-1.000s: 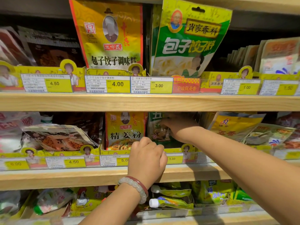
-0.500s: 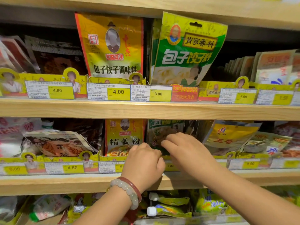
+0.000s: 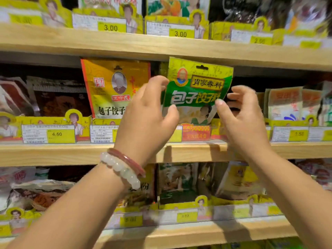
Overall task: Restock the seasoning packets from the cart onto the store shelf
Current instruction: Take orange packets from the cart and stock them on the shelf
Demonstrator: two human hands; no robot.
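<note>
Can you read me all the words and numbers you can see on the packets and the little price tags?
"肖家香料" and "包子饺子料": green packet between the hands.
"王守义" and "包子饺子": yellow packet to its left; the rest is hidden.
"4.50": price tag on the middle shelf, left.
"3.00": top shelf tag.
"3.00": next top shelf tag.
"2.50": top shelf tag, blurry.
"1.50": middle shelf tag, blurry.
Small print, barcodes and bottom shelf tags: too blurred.

left hand, right hand risen to green packet
</note>
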